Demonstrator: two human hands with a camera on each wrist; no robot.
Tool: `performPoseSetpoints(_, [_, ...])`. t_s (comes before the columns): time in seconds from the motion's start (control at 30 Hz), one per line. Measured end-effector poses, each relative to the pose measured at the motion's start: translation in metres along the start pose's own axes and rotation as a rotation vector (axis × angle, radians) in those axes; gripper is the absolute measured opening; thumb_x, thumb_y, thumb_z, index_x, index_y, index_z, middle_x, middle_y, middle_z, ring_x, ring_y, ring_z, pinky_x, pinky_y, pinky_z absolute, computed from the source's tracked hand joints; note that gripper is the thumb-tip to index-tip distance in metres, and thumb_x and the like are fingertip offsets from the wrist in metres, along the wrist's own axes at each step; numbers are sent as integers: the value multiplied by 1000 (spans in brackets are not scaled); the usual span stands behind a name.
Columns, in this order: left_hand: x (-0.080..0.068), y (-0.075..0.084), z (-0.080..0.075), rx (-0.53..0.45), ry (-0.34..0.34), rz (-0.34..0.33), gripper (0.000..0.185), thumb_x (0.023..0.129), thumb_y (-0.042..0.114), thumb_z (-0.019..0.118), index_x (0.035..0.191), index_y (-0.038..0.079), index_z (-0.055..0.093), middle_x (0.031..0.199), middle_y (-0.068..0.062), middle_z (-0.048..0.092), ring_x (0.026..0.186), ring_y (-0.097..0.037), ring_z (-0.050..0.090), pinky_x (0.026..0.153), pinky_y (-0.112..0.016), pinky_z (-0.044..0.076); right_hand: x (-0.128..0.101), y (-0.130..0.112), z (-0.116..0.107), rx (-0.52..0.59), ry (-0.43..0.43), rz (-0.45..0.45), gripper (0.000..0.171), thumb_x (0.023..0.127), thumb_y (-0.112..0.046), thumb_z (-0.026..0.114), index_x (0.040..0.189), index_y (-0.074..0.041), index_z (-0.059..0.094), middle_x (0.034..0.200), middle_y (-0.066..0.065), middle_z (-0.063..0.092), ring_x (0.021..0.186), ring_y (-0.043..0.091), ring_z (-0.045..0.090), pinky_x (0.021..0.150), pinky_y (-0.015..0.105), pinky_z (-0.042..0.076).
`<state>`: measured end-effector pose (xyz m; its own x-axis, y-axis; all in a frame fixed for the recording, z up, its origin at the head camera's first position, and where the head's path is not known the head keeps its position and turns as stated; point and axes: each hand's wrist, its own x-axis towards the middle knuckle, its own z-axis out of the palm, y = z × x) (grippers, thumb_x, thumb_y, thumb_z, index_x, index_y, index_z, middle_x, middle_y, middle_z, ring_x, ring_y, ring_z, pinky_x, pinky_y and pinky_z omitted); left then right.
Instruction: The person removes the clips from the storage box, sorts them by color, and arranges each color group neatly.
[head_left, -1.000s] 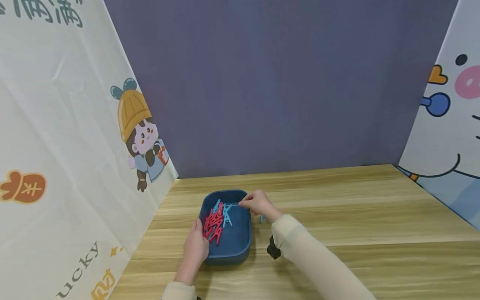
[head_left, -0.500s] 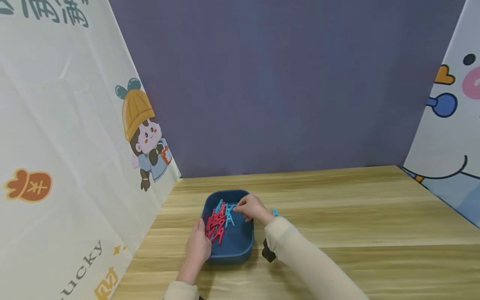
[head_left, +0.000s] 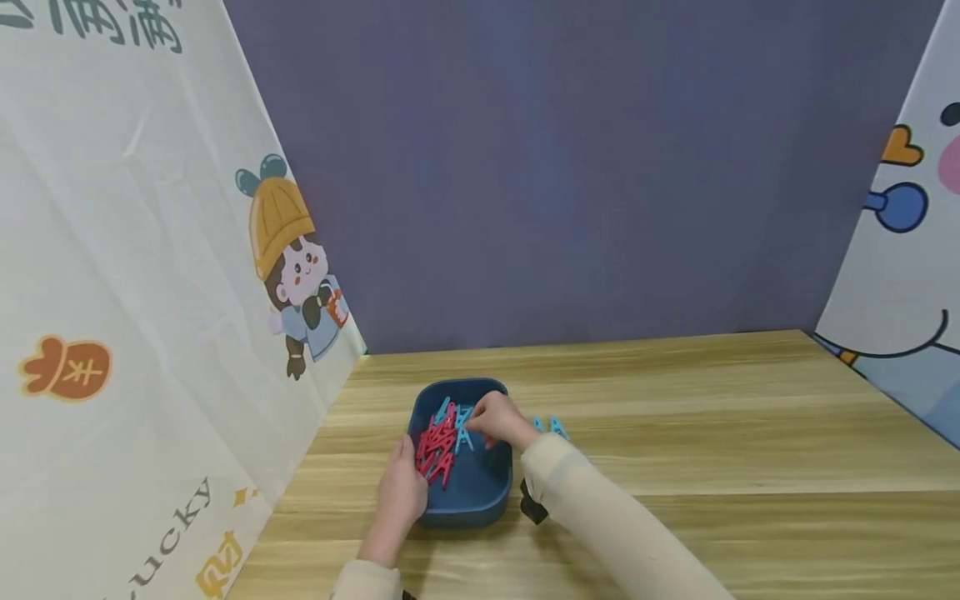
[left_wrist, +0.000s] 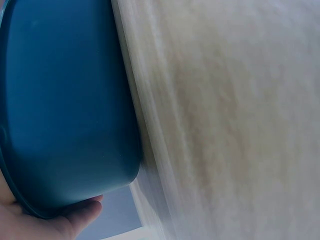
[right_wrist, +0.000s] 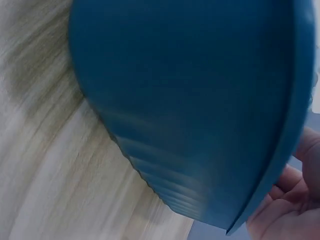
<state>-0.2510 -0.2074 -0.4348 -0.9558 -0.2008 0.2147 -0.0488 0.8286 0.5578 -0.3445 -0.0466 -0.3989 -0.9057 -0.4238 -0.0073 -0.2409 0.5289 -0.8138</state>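
A dark blue plastic bin (head_left: 472, 492) stands on the table, red clothespins (head_left: 435, 446) and light blue clothespins (head_left: 464, 439) heaped in its left and far part. My left hand (head_left: 401, 490) grips its near-left side, thumb at the rim; the left wrist view shows fingers (left_wrist: 85, 214) against the outer wall. Over the far-right part of the bin, my right hand (head_left: 498, 419) pinches a light blue clothespin with thumb and fingertips, largely covered by the hand. In the right wrist view, the bin's wall (right_wrist: 190, 100) hides the tips of the right fingers (right_wrist: 290, 185).
More light blue clothespins (head_left: 557, 427) lie on the wooden table (head_left: 712, 433) right of the bin, partly behind the right wrist. A dark blue-grey panel (head_left: 562, 167) rises behind the table, with printed white sheets (head_left: 150, 250) at both sides.
My right hand has moved from the bin's far-right rim inward and slightly nearer, toward the clothespins. The left hand keeps its hold on the bin. The head view has turned slightly right-to-left.
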Motion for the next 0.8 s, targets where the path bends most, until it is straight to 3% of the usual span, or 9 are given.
performPoseSetpoints(0.17, [0, 0, 0, 2, 0, -4, 54, 84, -8, 46, 135, -16, 30, 137, -32, 32, 124, -43, 35, 101, -51, 32, 1, -2, 4, -75, -4, -3, 24, 82, -10, 67, 65, 6, 66, 37, -2, 39, 37, 15, 52, 53, 36, 56])
performPoseSetpoints(0.33, [1, 0, 1, 9, 6, 0, 54, 84, -7, 47, 135, -15, 31, 137, -31, 34, 123, -42, 36, 100, -50, 33, 3, -4, 8, -138, 2, 26, 42, 81, -10, 67, 44, -8, 47, 35, -3, 36, 40, 21, 57, 52, 37, 56])
performPoseSetpoints(0.47, [0, 0, 1, 13, 17, 5, 54, 83, -8, 48, 134, -16, 32, 136, -31, 35, 123, -42, 37, 100, -50, 34, 8, -4, 13, -194, 16, 65, 47, 79, -9, 68, 42, -13, 39, 35, -2, 35, 39, 19, 56, 45, 32, 53])
performPoseSetpoints(0.63, [1, -1, 1, 15, 21, 6, 53, 83, -8, 48, 134, -16, 33, 135, -31, 36, 122, -42, 38, 99, -50, 34, 15, -3, 21, -275, 64, 97, 42, 78, -7, 68, 45, -12, 43, 38, 0, 42, 42, 21, 60, 38, 25, 48])
performPoseSetpoints(0.8, [1, -1, 1, 6, 23, -1, 54, 83, -8, 49, 134, -15, 32, 136, -30, 35, 123, -41, 37, 100, -49, 34, 18, -2, 26, -283, 81, 103, 34, 77, -5, 68, 49, -8, 49, 43, 4, 51, 45, 22, 62, 38, 25, 48])
